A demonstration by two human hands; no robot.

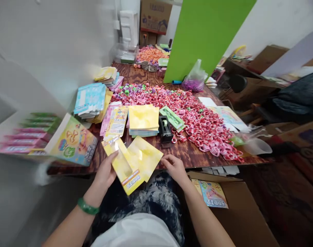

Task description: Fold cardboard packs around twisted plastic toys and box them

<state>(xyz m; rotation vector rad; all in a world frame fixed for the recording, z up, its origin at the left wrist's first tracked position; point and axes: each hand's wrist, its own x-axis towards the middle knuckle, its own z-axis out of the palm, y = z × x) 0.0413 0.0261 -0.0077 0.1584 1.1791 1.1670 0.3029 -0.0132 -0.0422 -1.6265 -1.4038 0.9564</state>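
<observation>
My left hand point(106, 170), with a green bangle at its wrist, holds a flat yellow package point(121, 164) with a window, over the table's front edge. Behind and to the right of the package is a yellow patterned card point(144, 156), partly overlapped by it. My right hand point(173, 167) pinches the card's right corner between thumb and fingers. Just beyond them, a stack of yellow and blue cards point(144, 117) lies on the table, beside a black tape dispenser point(165, 128).
A heap of red and pink rings point(187, 120) covers the table's middle and right. Blue packets point(91, 99) and a display box point(72, 142) are on the left. An open carton point(241, 212) stands at lower right; a green panel point(200, 37) rises behind.
</observation>
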